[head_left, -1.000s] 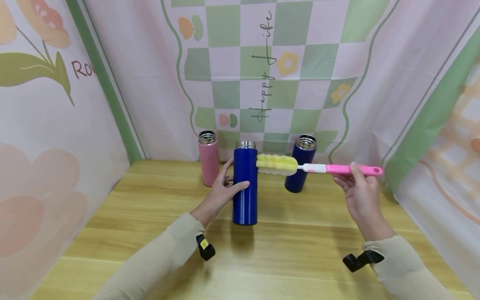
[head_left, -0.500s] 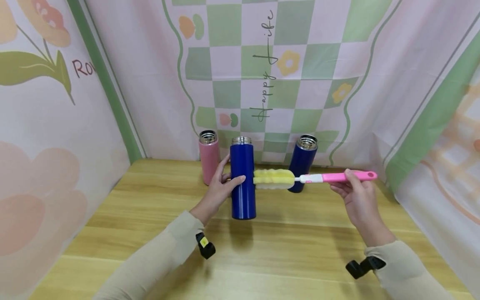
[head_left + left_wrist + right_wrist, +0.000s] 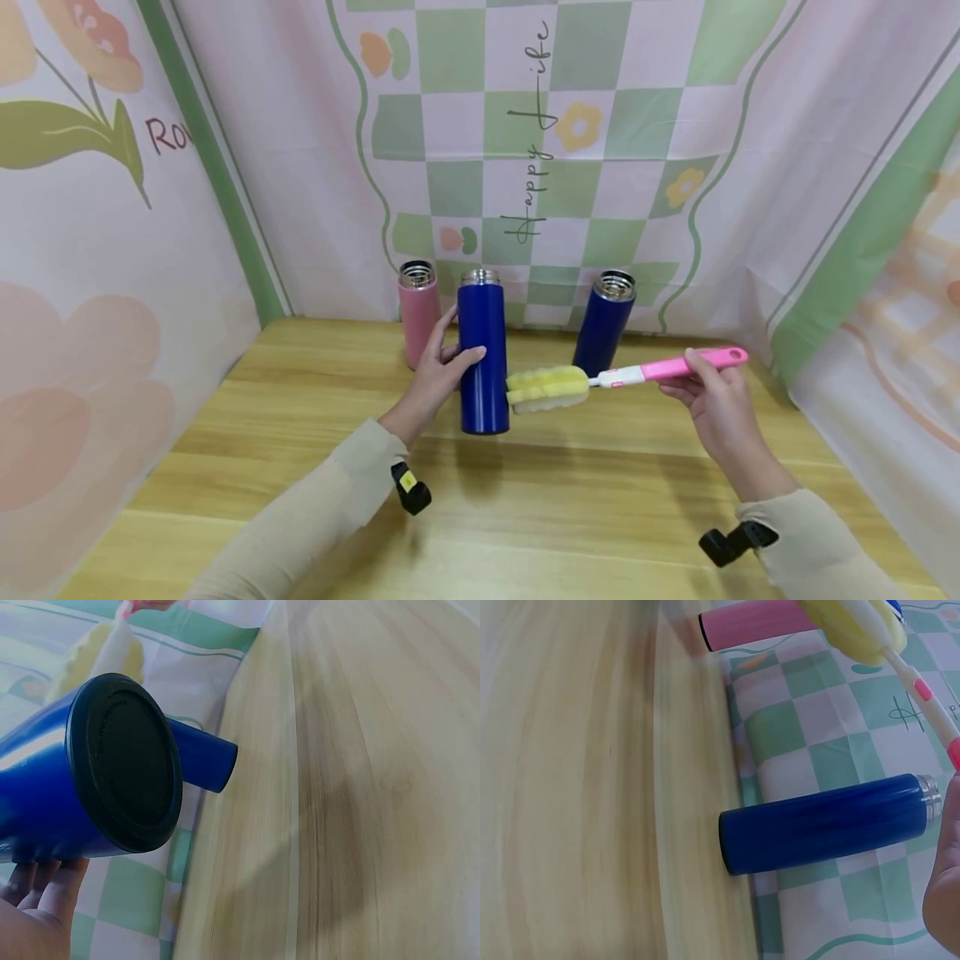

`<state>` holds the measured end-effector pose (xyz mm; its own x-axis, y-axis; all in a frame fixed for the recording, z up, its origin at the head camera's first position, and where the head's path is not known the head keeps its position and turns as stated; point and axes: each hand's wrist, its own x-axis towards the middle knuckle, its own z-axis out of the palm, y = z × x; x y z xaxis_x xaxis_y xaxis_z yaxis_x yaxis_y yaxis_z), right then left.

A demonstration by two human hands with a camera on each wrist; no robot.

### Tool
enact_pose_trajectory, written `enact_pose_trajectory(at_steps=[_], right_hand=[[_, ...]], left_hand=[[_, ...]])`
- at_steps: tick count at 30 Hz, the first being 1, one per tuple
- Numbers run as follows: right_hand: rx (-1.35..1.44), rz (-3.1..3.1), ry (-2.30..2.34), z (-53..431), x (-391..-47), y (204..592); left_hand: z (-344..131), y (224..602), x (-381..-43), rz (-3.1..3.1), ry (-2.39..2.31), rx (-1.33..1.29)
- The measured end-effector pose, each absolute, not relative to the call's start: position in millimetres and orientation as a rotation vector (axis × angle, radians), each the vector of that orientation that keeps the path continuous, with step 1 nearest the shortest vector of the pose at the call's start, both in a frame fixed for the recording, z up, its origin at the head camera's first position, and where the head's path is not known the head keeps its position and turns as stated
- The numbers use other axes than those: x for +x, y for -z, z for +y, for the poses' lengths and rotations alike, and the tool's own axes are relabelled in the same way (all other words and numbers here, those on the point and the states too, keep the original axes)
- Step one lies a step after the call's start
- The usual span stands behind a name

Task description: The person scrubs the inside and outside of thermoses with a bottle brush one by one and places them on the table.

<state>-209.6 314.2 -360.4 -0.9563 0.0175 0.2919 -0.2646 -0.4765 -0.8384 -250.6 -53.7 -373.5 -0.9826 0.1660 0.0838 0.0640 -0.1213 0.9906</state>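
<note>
My left hand [image 3: 435, 375] grips a tall blue thermos bottle [image 3: 483, 375] around its middle and holds it upright above the table. The bottle has no lid, and its steel threaded neck shows. In the left wrist view the bottle's dark round base [image 3: 131, 765] faces the camera. My right hand [image 3: 716, 400] holds a bottle brush by its pink handle [image 3: 697, 364], thumb on top. The brush's yellow and white sponge head [image 3: 549, 388] points left, its tip right at the bottle's right side, tilted slightly down.
A lidless pink bottle [image 3: 419, 321] stands behind my left hand. Farther right, a second blue bottle [image 3: 606, 321], also lidless, stands at the back of the wooden table [image 3: 585, 525]. A checkered cloth [image 3: 577, 192] hangs behind them.
The brush head has moved down along the blue bottle's side, from near its neck to its lower half. The held bottle has shifted slightly left and up.
</note>
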Motion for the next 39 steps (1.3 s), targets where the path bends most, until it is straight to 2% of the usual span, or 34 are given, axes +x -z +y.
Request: enact_pose_trajectory(at_steps=[19,39], right_hand=[[0.410,-1.582,-2.549,319,-209,370],[0.383,-1.583,-2.560,314,-211,372]], left_hand=[[-55,370,-252,1.930,-2.314,0.181],[-49,377,-248,1.924,-2.257,0.218]])
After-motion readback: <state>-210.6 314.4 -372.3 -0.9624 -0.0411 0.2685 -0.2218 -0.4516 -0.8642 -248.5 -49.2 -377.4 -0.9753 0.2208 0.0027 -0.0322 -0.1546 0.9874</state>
